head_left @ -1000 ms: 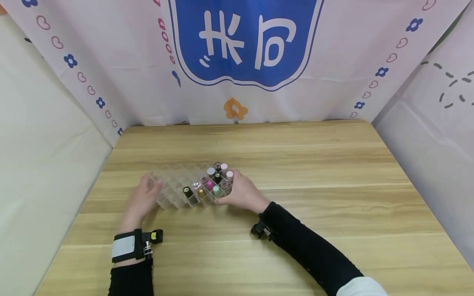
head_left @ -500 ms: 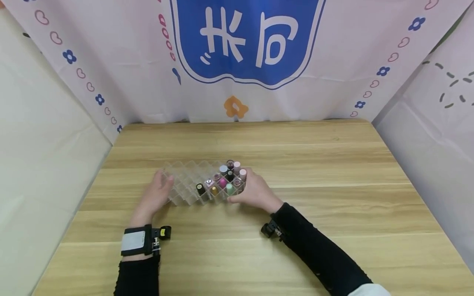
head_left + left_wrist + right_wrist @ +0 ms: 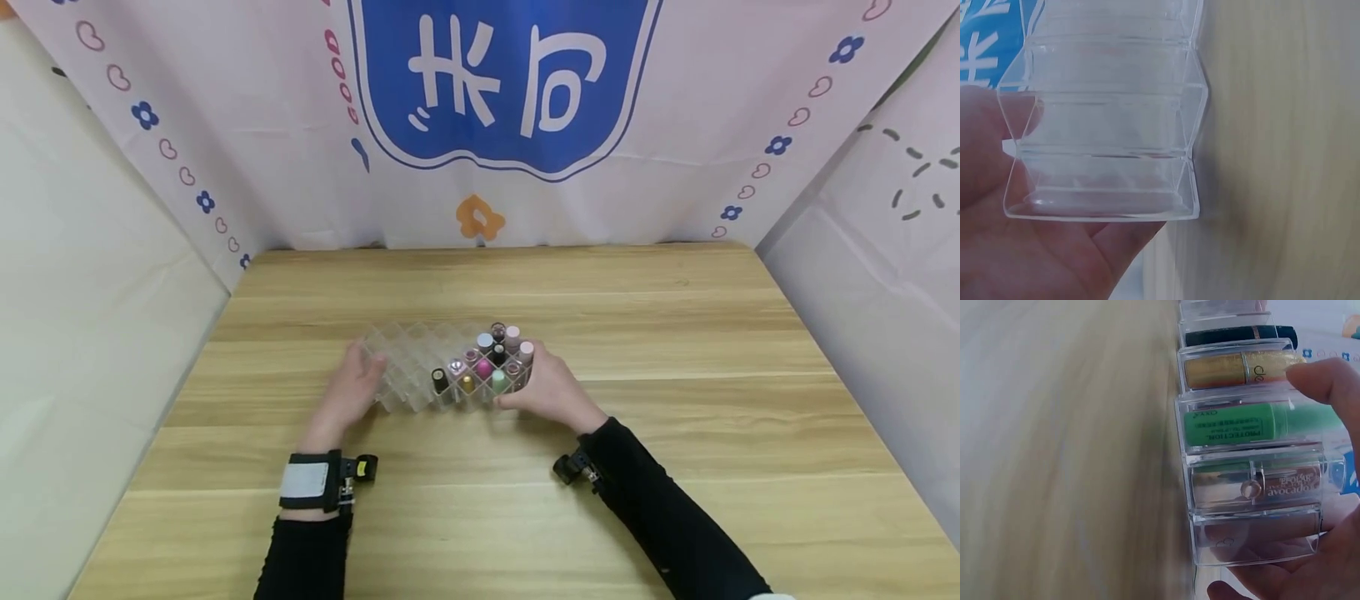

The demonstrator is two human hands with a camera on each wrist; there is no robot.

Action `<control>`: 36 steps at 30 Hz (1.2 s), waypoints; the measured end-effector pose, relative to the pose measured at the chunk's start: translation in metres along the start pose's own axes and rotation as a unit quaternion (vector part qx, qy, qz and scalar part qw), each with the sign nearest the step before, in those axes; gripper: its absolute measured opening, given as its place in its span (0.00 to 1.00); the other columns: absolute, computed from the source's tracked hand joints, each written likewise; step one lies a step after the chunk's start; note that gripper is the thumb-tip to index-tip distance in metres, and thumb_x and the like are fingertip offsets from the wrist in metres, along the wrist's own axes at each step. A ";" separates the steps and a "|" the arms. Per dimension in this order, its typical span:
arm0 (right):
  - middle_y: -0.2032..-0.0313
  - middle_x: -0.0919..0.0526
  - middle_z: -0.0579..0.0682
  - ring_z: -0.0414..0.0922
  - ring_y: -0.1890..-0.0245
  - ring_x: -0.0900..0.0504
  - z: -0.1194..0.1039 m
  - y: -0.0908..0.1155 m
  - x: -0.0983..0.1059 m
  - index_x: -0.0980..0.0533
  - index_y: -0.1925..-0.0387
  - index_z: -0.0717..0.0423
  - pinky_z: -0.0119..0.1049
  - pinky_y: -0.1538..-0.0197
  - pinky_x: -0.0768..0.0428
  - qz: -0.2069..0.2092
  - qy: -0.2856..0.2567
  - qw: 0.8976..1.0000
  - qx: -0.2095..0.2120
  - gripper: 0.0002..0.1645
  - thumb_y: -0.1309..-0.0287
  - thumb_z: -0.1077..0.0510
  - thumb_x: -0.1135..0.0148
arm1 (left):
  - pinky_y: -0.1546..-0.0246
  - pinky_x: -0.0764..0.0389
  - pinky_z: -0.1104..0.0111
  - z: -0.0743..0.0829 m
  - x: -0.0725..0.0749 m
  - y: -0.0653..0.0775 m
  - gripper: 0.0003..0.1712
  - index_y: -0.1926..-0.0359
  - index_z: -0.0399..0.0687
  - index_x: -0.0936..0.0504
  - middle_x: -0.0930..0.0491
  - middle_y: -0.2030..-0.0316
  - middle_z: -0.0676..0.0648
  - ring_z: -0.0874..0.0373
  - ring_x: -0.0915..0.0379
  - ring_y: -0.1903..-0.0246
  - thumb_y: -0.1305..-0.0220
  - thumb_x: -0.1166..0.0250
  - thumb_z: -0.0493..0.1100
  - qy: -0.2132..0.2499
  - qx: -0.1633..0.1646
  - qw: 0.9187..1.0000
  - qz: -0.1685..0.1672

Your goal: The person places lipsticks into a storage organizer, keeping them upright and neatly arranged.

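A clear acrylic lipstick organizer (image 3: 412,358) with diamond-shaped slots is held between both hands, close over the wooden table. My left hand (image 3: 347,390) grips its left end, where the slots are vacant; the left wrist view shows the thumb on one side and fingers wrapped behind the end wall. Around the right end curls my right hand (image 3: 555,392), thumb near the front face. Several lip tubes stand in the right half, among them a black one (image 3: 439,381), a gold one (image 3: 1216,370), a green lip balm (image 3: 1229,425) and a clear-cased tube marked avocado (image 3: 1288,484).
The wood-grain table (image 3: 675,375) stretches out on all sides of the organizer. Behind it hangs a white cloth (image 3: 285,167) with a blue emblem, and pale sheets close off the left and right sides.
Both hands have carried the organizer to the right and slightly toward the back of the table. Their grip on its ends looks the same, and the tubes keep their slots.
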State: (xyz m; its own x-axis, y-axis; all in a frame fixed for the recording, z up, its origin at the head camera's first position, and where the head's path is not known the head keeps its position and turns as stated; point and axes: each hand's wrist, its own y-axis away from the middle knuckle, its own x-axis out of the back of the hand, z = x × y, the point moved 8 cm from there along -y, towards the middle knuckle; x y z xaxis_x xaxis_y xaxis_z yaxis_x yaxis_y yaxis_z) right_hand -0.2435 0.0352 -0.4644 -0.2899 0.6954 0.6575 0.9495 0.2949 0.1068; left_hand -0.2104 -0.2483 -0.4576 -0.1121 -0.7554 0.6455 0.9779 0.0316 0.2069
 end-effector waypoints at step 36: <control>0.39 0.26 0.61 0.57 0.42 0.24 0.052 0.016 0.048 0.42 0.32 0.61 0.56 0.36 0.26 -0.028 -0.055 0.998 -0.012 0.59 0.65 0.52 0.21 | 0.22 0.57 0.48 0.047 -0.055 -0.008 0.42 0.23 0.37 0.67 0.62 0.23 0.32 0.39 0.63 0.23 0.23 0.55 0.49 0.053 -0.038 0.998 0.009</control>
State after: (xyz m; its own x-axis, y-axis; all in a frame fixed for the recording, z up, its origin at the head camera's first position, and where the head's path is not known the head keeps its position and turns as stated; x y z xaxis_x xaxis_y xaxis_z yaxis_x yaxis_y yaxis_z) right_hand -0.2487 0.1071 -0.4697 -0.3534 0.7463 0.5641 0.9334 0.3215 0.1595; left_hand -0.2204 -0.1765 -0.4602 -0.0787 -0.8203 0.5665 0.9905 -0.0002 0.1373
